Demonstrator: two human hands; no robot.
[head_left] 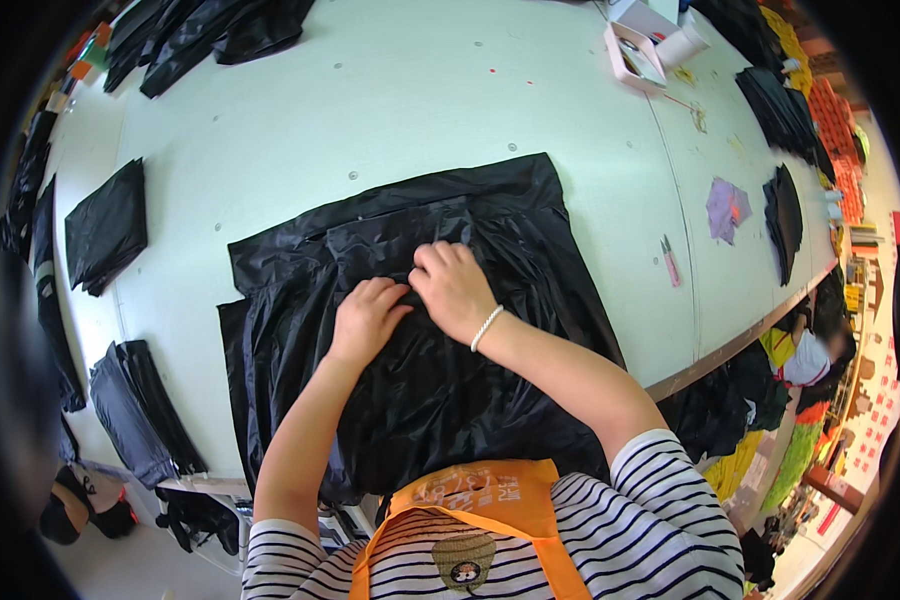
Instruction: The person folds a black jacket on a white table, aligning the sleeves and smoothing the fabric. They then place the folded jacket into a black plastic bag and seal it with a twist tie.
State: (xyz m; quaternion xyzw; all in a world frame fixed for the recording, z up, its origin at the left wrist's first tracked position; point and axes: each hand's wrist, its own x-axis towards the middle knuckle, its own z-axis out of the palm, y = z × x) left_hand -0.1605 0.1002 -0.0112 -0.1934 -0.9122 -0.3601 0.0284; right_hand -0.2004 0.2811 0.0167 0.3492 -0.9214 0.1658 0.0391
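A black, shiny garment [470, 390] with gathered folds lies spread before me on the pale table. A smooth panel [390, 240] crosses its upper part, just beyond my hands. My left hand [368, 318] rests on the middle of the cloth, fingers bent into it and thumb toward the right hand. Close beside it, my right hand [453, 288], with a white beaded bracelet [486, 328] at the wrist, has its fingers curled down on the same cloth. The fingertips of both hands nearly meet, and the cloth under them is partly hidden.
Folded black cloth [108, 225] and a black stack [145, 410] lie at left. More black cloth [220, 35] is at far left. On the right are pink-handled snips [671, 262], a purple scrap [727, 211], a pink box [634, 58] and dark stacks [785, 225]. Another person [810, 355] is beyond.
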